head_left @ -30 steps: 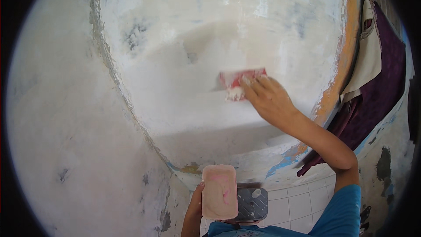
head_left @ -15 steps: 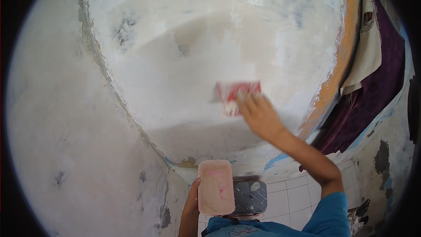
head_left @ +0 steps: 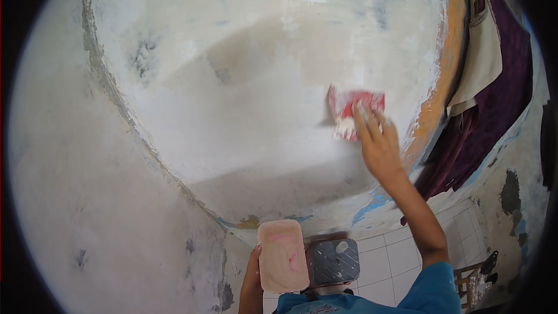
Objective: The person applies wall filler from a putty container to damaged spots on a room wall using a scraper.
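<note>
My right hand point(head_left: 379, 139) grips a red putty scraper point(head_left: 369, 100) smeared with white paste. The scraper's blade lies against the whitish plastered wall point(head_left: 261, 104), right of its middle. At the lower middle, my left hand point(head_left: 254, 261) holds a pale pink rectangular tub point(head_left: 283, 276) by its left side. Inside the tub is light putty point(head_left: 279, 256) with brighter pink streaks. The fingers of my left hand are mostly hidden by the tub.
A dark grey, paint-spattered stool point(head_left: 334, 261) stands on white floor tiles point(head_left: 372, 264) beside the tub. Purple cloth point(head_left: 505, 81) and cream cloth point(head_left: 485, 52) hang at the right, past an orange wall strip point(head_left: 444, 52). A rough corner seam point(head_left: 116, 93) runs down the left.
My right hand has swept the scraper to the right and slightly up across the wall. The view has shifted a little; my left hand still holds the tub.
</note>
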`<state>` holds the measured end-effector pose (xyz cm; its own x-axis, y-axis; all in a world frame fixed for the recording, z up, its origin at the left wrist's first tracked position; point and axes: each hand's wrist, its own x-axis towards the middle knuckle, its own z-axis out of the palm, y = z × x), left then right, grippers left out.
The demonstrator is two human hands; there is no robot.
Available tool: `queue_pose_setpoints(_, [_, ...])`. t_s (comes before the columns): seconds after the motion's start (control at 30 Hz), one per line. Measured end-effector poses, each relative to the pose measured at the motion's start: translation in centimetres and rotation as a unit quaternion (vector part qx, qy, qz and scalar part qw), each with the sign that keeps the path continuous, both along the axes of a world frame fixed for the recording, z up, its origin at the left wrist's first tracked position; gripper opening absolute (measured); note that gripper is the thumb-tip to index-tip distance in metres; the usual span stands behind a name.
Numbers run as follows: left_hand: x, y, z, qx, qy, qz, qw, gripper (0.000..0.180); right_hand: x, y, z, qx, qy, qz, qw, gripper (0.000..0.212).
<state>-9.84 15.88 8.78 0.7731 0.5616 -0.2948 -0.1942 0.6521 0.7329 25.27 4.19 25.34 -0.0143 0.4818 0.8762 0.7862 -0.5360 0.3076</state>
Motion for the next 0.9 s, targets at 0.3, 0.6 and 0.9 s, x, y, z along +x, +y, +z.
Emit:
queue_pose_setpoints(0.3, [0.3, 0.0, 0.1, 0.006, 0.007, -0.020, 1.000, 0.061, 0.6, -0.8, 9.9, 0.035, -0.025, 0.026, 0.999, 0.056])
queue_pose_setpoints(0.6, [0.7, -0.4, 0.2, -0.015, -0.043, -0.020, 0.999, 0.057, -3.8, -2.2, -2.2, -0.104, 0.152, 0.145, 0.972, 0.036])
queue_pose_setpoints(0.9, [5.5, -0.5, 1.9, 0.076, -0.054, 0.046, 0.995, 0.047, -10.2, -5.8, -8.0, 0.077, 0.841, 0.366, 0.391, 0.022])
